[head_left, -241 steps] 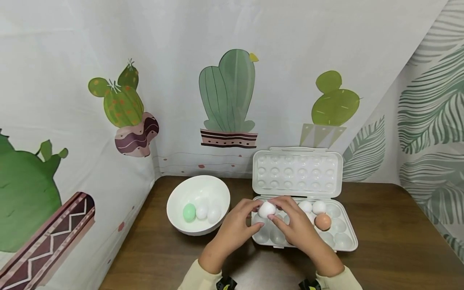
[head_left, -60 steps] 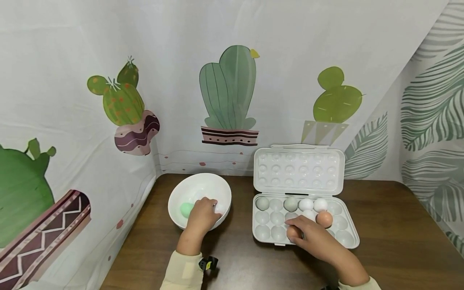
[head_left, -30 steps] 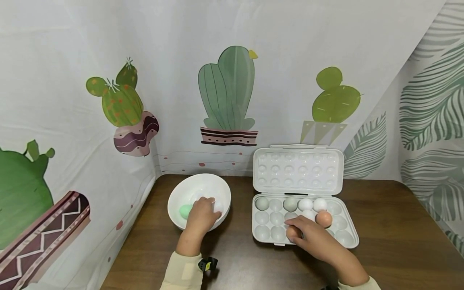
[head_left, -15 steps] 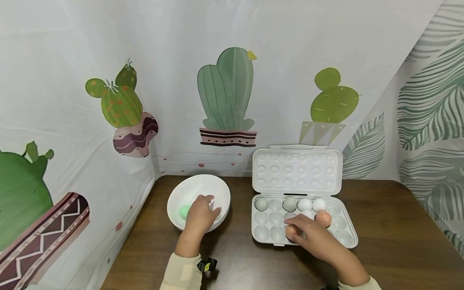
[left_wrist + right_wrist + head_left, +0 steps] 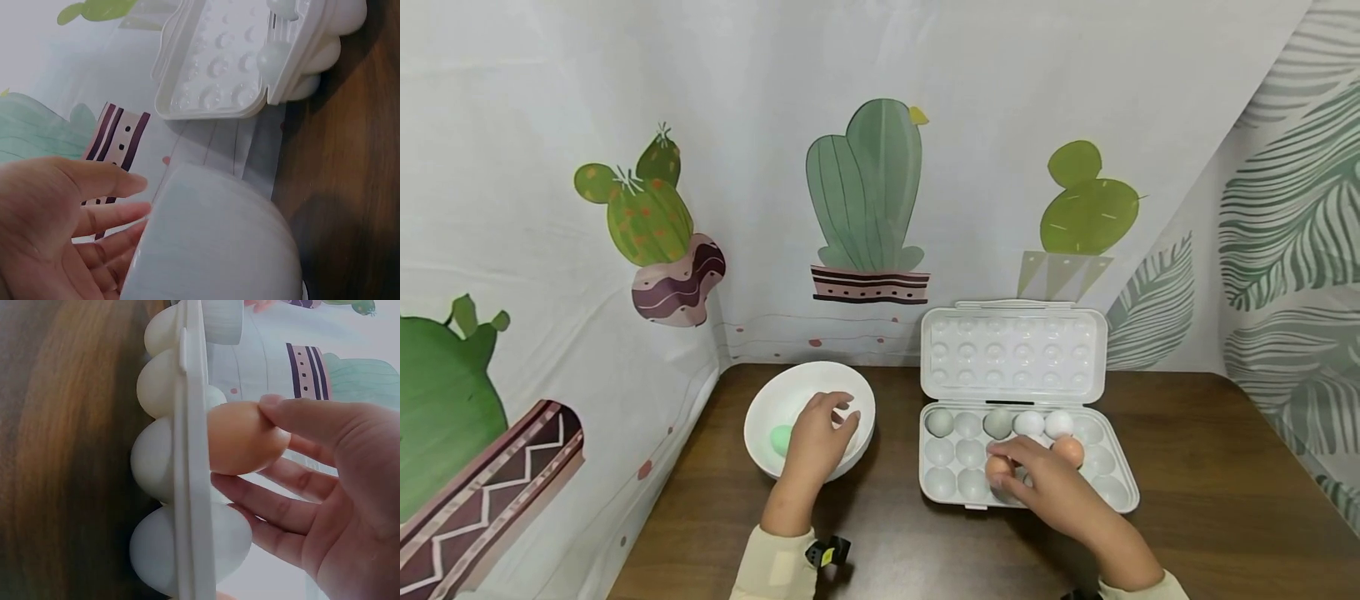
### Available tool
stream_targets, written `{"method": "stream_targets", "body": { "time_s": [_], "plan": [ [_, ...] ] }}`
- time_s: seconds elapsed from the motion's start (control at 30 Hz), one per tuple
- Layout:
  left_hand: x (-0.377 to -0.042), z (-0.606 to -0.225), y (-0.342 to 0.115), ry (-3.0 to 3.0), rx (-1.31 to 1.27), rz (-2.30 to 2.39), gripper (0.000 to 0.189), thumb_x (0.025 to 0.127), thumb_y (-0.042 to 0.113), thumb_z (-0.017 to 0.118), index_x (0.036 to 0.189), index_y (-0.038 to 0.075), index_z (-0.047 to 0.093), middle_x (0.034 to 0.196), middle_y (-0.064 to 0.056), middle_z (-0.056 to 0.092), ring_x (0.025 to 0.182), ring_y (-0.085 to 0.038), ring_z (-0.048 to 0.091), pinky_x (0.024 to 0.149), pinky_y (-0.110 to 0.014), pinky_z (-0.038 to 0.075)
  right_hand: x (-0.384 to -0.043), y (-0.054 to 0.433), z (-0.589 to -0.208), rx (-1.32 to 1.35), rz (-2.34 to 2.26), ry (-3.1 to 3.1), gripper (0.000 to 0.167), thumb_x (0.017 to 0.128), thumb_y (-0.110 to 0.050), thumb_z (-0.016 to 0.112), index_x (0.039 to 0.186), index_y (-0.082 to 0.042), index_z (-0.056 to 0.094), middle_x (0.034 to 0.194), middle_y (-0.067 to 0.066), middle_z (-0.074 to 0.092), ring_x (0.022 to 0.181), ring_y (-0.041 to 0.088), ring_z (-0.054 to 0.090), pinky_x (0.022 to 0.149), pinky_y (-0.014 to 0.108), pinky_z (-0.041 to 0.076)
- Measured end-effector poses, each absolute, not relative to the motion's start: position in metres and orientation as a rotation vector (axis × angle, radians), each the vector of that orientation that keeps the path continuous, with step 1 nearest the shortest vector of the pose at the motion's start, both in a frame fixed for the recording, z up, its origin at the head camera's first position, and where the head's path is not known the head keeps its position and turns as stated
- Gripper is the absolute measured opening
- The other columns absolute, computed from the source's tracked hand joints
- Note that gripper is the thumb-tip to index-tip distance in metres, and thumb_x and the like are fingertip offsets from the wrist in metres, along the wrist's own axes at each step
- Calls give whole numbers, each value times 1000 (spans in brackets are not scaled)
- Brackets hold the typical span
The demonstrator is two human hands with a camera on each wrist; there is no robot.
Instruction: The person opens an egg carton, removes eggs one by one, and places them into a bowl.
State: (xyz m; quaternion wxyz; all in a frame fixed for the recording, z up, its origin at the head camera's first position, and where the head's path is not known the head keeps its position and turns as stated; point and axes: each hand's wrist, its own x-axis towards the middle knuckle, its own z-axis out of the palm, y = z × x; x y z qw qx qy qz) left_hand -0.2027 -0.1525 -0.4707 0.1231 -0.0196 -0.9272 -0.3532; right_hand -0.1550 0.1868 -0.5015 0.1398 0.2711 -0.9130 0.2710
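My right hand pinches a brown egg between thumb and fingertips, over the front cups of the white egg carton. In the right wrist view the same egg shows just above the carton's rim. Two grey-green eggs, several white eggs and another brown egg sit in the cups; my hand covers some of them. My left hand is over the white bowl, fingers loosely bent, nothing visible between them. A green egg lies in the bowl, partly hidden by that hand.
The carton's dimpled lid stands raised at the back. Bowl and carton rest apart on a brown wooden table. A white cloth with printed cacti hangs behind and at the left, and leaf prints are at the right.
Eight seconds ago both hands held a white egg over the carton's left. Since then they parted. In the last half second, the left rose slightly off the bowl's eggs and the right lifted the brown egg.
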Motion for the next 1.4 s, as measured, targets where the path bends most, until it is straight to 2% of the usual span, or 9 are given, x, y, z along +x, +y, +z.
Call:
{"method": "stream_targets", "body": {
  "time_s": [0.33, 0.43, 0.57, 0.67, 0.87, 0.97, 1.2, 1.33, 1.4],
  "plan": [
    [-195, -465, -141, -2633, -162, -1119, 23, 89, 17, 74, 111, 11, 73, 107, -5, 69, 88, -19, 67, 73, -30, 52, -160, 182, -496, 760, 827, -2564, 35, 85, -18, 80, 118, -22, 69, 115, -10, 69, 106, 8, 66, 90, 27, 54],
    [-193, -465, -138, -2624, -215, -1122, 23, 90, 18, 74, 112, 11, 73, 108, -3, 68, 89, -18, 66, 73, -30, 54, -161, 181, -494, 775, 851, -2546, 35, 86, -18, 80, 119, -23, 69, 115, -11, 68, 106, 7, 65, 91, 20, 51],
    [-193, -467, -133, -2591, -320, -1137, 23, 91, 17, 74, 113, 11, 73, 108, -3, 68, 94, -18, 67, 77, -35, 58, -163, 178, -493, 807, 909, -2501, 37, 85, -13, 80, 120, -19, 69, 116, -9, 68, 108, 9, 65, 97, 8, 41],
    [-192, -467, -128, -2555, -397, -1159, 22, 91, 16, 74, 113, 11, 72, 107, -3, 67, 97, -20, 68, 80, -38, 59, -164, 175, -491, 811, 929, -2479, 38, 86, -12, 80, 122, -17, 68, 117, -9, 67, 109, 10, 65, 99, 5, 37],
    [-188, -467, -118, -2550, -486, -1170, 27, 91, 17, 74, 117, 12, 71, 110, -1, 66, 102, -18, 67, 82, -33, 59, -165, 171, -484, 783, 897, -2465, 38, 86, -17, 80, 123, -16, 68, 117, -11, 67, 110, 11, 66, 100, 6, 38],
    [-185, -467, -113, -2556, -522, -1167, 29, 91, 17, 74, 120, 12, 69, 112, -1, 66, 105, -17, 66, 83, -35, 59, -165, 168, -482, 779, 900, -2466, 39, 87, -18, 80, 124, -16, 68, 119, -10, 67, 112, 12, 65, 101, 7, 38],
    [-181, -465, -104, -2565, -622, -1148, 35, 89, 18, 76, 123, 14, 68, 113, -1, 66, 105, -16, 65, 85, -33, 58, -163, 162, -476, 756, 944, -2487, 39, 89, -20, 78, 126, -18, 68, 122, -11, 66, 116, 12, 64, 100, 20, 46],
    [-178, -465, -98, -2611, -648, -1164, 38, 88, 19, 78, 124, 16, 67, 114, 0, 65, 108, -12, 64, 88, -31, 58, -163, 157, -477, 755, 978, -2481, 38, 90, -21, 77, 126, -18, 67, 123, -12, 65, 117, 12, 64, 100, 21, 47],
    [-176, -465, -94, -2630, -681, -1158, 39, 88, 20, 78, 125, 15, 67, 115, -1, 65, 107, -15, 65, 88, -31, 58, -162, 155, -478, 763, 1002, -2475, 39, 90, -21, 76, 128, -20, 66, 124, -12, 65, 119, 13, 63, 101, 21, 47]
  ]
}}
